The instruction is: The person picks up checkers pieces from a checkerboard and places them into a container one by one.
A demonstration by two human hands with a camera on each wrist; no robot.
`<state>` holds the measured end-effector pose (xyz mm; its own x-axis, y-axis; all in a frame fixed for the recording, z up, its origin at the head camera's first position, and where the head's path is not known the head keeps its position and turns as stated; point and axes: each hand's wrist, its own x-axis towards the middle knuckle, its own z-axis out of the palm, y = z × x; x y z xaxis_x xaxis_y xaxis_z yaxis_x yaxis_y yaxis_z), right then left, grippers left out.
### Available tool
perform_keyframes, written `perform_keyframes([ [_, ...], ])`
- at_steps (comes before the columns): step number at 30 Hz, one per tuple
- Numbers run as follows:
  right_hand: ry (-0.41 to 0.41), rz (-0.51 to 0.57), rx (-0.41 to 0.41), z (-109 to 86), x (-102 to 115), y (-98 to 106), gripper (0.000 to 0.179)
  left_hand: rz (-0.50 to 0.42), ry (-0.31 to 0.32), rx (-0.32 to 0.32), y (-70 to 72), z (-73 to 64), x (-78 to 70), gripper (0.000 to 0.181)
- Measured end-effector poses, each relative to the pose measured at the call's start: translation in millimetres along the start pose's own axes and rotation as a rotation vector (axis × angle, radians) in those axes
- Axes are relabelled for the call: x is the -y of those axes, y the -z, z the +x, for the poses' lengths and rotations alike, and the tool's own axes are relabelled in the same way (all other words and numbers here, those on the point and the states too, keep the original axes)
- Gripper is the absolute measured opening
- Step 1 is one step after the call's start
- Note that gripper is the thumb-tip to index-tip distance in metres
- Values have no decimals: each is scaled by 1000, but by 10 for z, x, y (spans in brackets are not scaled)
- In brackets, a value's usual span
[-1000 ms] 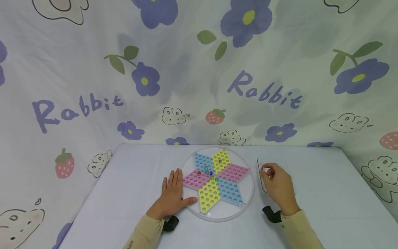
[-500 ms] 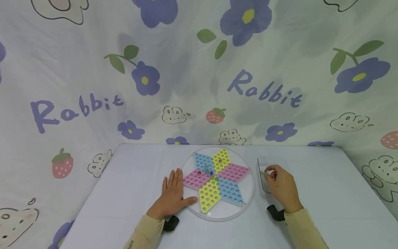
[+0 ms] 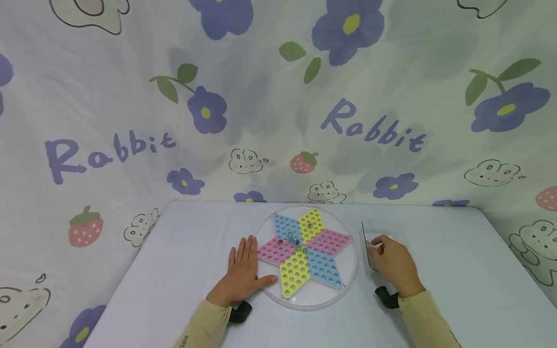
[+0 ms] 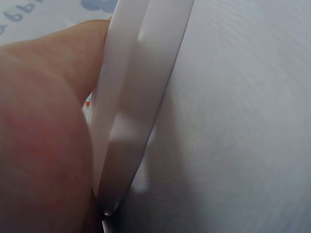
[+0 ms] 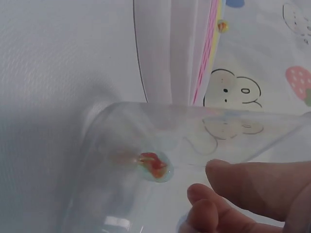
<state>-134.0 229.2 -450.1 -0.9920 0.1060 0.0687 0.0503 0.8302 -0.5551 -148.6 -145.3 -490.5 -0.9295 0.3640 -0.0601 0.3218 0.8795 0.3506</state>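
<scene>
Right hand [image 3: 393, 266] reaches over the see-through box [image 5: 146, 126], fingers bent — whether they grasp anything I can't tell; a glassy marble [image 5: 155, 167], swirled red and green, sits inside. Left hand [image 3: 239, 275] lies flat at the star board [image 3: 324, 268], thumb over its rim. Box and board stand close — white tabletop [image 3: 457, 261] stretches right

White table [image 3: 187, 256], pale cloth backdrop [image 3: 274, 111], printed flowers [image 3: 206, 110], strawberries [image 3: 302, 163], rabbits [image 3: 491, 173]
</scene>
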Motion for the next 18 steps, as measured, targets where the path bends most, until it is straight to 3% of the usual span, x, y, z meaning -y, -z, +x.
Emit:
perform_keyframes([
  [18,68,73,-161,-81,189,56,21,3,4,1,19,-9,-11,115],
])
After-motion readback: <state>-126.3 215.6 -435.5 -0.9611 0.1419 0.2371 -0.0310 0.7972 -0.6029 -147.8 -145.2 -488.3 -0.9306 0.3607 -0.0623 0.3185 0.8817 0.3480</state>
